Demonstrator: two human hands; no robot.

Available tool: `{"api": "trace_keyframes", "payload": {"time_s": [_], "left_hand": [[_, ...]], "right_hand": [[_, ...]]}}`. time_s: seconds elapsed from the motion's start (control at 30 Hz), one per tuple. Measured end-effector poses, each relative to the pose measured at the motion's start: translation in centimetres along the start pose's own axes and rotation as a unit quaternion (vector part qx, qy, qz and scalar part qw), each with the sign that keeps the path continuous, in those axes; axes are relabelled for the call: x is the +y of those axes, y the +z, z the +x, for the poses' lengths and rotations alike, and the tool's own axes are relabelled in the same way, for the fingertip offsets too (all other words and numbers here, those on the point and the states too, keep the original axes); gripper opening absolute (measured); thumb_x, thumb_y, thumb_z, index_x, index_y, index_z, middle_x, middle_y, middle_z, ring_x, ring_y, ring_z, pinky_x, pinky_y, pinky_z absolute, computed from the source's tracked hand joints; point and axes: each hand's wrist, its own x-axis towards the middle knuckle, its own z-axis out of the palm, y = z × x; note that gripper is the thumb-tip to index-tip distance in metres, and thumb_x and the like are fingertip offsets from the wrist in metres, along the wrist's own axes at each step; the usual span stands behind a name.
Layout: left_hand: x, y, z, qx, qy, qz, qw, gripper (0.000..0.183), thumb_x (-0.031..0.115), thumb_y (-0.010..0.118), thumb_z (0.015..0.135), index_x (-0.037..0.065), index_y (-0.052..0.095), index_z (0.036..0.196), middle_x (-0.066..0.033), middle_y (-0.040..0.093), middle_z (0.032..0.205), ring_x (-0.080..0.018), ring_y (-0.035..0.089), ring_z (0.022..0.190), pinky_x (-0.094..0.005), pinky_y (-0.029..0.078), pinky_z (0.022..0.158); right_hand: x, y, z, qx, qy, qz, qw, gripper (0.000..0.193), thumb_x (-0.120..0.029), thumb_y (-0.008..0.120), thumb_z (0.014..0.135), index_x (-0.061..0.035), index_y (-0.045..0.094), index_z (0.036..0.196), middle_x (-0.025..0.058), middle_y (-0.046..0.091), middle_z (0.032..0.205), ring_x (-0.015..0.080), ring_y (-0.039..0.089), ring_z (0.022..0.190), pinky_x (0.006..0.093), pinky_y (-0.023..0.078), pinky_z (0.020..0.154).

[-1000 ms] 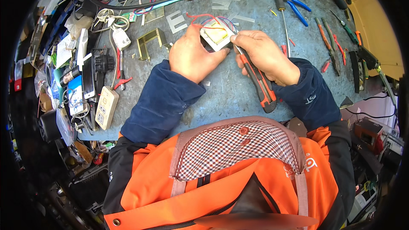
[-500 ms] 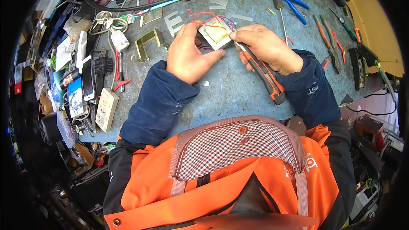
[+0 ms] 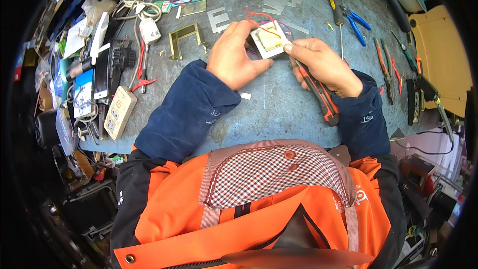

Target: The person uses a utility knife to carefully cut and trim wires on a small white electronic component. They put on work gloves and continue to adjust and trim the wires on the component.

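Note:
A small transformer (image 3: 270, 39), with a pale stacked core, a yellow-taped coil and red and blue wires, sits in my left hand (image 3: 234, 50). The left fingers curl behind its left side, mostly out of sight, and the thumb lies along its near edge. My right hand (image 3: 323, 65) is closed around a red and black utility knife (image 3: 321, 94). Its front end points at the transformer's right side, where the right thumb reaches the core. I cannot make out whether the blade touches it. Left of my left hand stands a brass-coloured metal bracket (image 3: 175, 45).
Thin E-shaped metal sheets (image 3: 217, 21) and more flat sheets (image 3: 284, 1) lie beyond my hands. To the right are a screwdriver (image 3: 337, 12), blue-handled pliers (image 3: 357, 32) and red-handled pliers (image 3: 382, 60). A power strip (image 3: 120, 112) and phone (image 3: 101, 77) lie left.
The view has turned slightly, shifting the whole bench in the picture. Both hands keep the same holds on the transformer and knife.

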Motion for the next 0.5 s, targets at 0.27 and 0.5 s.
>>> {"api": "trace_keyframes", "payload": {"time_s": [0.27, 0.5], "left_hand": [[-0.6, 0.6, 0.0, 0.02, -0.047, -0.096, 0.994, 0.077, 0.011, 0.098, 0.072, 0.004, 0.062, 0.139, -0.0069, 0.069, 0.107, -0.0172, 0.064, 0.085, -0.0348, 0.058, 0.08], [-0.4, 0.2, 0.1, -0.025, -0.069, -0.064, 0.995, 0.078, 0.005, 0.096, 0.075, 0.003, 0.058, 0.143, -0.009, 0.074, 0.106, -0.0149, 0.068, 0.091, -0.0331, 0.057, 0.082]], "right_hand": [[-1.1, 0.1, -0.2, 0.014, 0.033, 0.055, 0.998, 0.033, -0.033, 0.062, 0.109, -0.0043, 0.066, 0.092, 0.0031, 0.063, 0.069, 0.0122, 0.059, 0.053, 0.029, 0.053, 0.05], [-0.4, -0.6, -0.1, 0.017, 0.016, 0.097, 0.995, 0.029, -0.029, 0.062, 0.107, -0.0052, 0.066, 0.092, 0.0039, 0.065, 0.069, 0.0115, 0.061, 0.054, 0.0285, 0.054, 0.05]]}}
